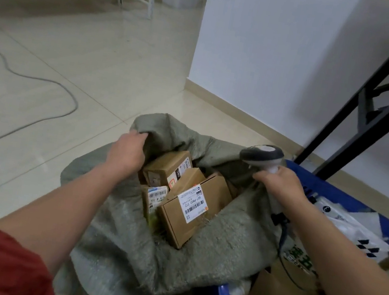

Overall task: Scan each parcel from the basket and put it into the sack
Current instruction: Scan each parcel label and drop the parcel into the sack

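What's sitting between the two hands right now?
Head view: the open mouth of the sack, with labelled cardboard parcels inside, lies between the left hand gripping its rim and the right hand holding the scanner.

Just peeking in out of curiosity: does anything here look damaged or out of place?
Mostly fine. The rim of the sack is frayed, loose fibres sticking out beside the labelled box, and a grey cable trails across the floor.

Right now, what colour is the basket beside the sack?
The basket is blue; the head view shows it.
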